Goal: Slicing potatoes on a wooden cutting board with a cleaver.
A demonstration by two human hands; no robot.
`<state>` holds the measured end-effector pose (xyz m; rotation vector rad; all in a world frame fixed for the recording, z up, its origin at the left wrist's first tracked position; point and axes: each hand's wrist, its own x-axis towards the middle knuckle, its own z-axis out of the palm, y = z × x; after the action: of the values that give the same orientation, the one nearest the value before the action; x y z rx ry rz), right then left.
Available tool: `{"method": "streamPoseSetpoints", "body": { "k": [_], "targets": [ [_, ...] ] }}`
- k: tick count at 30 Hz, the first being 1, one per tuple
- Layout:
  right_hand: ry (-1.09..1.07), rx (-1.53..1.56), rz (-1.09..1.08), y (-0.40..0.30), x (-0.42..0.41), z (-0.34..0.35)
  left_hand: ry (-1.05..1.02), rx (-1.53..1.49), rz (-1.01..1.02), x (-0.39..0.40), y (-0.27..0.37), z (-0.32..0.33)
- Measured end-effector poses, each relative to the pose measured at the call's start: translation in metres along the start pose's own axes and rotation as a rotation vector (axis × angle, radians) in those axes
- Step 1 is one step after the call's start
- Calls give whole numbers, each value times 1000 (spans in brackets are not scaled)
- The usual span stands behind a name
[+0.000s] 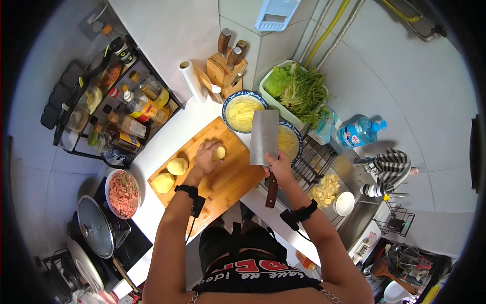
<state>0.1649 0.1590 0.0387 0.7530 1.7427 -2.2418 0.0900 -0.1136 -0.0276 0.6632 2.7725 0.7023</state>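
My left hand (206, 156) rests on a bamboo cutting board (231, 171), its fingers around a peeled potato (219, 153). Two more peeled potatoes, one rounder (177, 166) and one larger (163, 183), lie on the board left of that hand. In my right hand (280, 167) is a cleaver (264, 131) with a wooden handle, held above the board's right side, its broad blade facing up. Beyond the board stands a patterned bowl (224, 118) of pale yellow shreds (243, 113). The blade partly covers a second such bowl (301, 144).
Behind are a wooden knife block (216, 70) and a basket (264, 85) of leafy greens. Right, peelings (325, 190) and a white bowl (344, 203) sit by the sink (353, 228). Left are a bowl of minced meat (123, 193), a lidded pan (95, 226) and a bottle rack (152, 62).
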Motion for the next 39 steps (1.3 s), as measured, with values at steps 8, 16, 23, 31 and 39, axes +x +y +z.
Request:
{"method": "streamPoseSetpoints", "body": {
  "k": [8, 16, 23, 31, 39],
  "targets": [
    [-37, -34, -20, 3, -20, 11, 203, 100, -134, -22, 20, 14],
    [-64, -95, -10, 23, -44, 24, 175, 148, -274, -54, 21, 29],
    [-183, -508, -113, 53, -49, 38, 330, 25, -30, -137, 9, 46],
    [-644, -1280, -824, 64, -52, 67, 435, -9, 222, -210, 16, 59],
    [-857, -1562, -903, 66, -44, 93, 634, 1, 153, -216, 24, 73]
  ]
}}
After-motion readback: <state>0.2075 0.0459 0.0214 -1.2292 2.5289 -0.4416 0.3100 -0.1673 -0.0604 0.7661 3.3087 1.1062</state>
